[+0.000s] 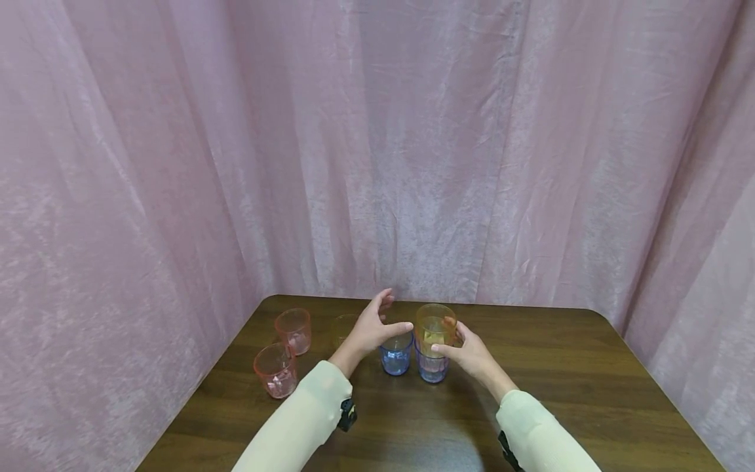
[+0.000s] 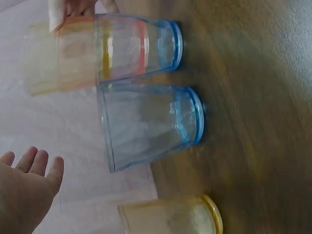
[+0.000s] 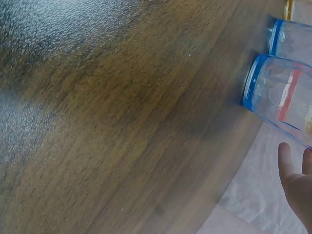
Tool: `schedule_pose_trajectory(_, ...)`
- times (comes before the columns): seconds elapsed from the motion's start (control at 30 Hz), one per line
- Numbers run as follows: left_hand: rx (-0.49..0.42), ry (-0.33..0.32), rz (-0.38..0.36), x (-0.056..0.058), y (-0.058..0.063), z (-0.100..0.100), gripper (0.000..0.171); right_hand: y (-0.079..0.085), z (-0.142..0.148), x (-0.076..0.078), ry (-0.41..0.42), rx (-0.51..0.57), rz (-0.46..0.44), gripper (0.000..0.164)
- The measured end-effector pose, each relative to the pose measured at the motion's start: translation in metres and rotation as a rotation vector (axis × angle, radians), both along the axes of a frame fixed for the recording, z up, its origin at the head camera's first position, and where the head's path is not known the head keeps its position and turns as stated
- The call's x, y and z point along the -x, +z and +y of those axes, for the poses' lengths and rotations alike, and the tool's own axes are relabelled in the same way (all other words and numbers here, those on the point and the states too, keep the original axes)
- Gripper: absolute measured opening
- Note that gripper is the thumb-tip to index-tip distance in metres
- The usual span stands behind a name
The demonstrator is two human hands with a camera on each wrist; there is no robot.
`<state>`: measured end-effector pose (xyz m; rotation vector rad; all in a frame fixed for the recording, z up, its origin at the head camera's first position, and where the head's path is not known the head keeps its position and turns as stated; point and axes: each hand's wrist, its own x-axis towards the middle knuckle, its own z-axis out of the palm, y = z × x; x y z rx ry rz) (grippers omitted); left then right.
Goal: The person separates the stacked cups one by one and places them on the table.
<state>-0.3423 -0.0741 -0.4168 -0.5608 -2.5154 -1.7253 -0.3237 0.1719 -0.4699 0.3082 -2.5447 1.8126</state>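
- I see the left hand (image 1: 371, 328) open, fingers spread, grasping nothing; the stacked yellow cup (image 1: 435, 316) lies at its three o'clock.
- That cup is translucent, its axis upright, base inside the rightmost blue cup (image 1: 432, 375).
- The right hand (image 1: 470, 354), nearer, grips it from four o'clock.
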Motion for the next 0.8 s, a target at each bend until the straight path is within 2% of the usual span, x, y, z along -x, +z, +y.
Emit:
schedule_pose_trajectory(0.23, 0.038, -0.019, -0.030, 0.001, -0.005, 0.017, 0.096, 0.000, 0.001, 0.000, 0.014, 0.019, 0.001, 0.080)
schedule_pose_trajectory(0.53, 0.091, -0.013, -0.013, 0.002, -0.009, 0.031, 0.094, 0.000, 0.002, -0.001, 0.036, 0.028, 0.003, 0.082)
schedule_pose_trajectory(0.6, 0.094, -0.017, -0.013, 0.003, -0.011, 0.033, 0.093, 0.004, 0.001, -0.003, 0.043, 0.026, 0.002, 0.083)
schedule_pose_trajectory(0.8, 0.101, -0.034, -0.012, 0.006, -0.015, 0.037, 0.092, 0.001, 0.002, -0.001, 0.045, 0.038, 0.011, 0.083)
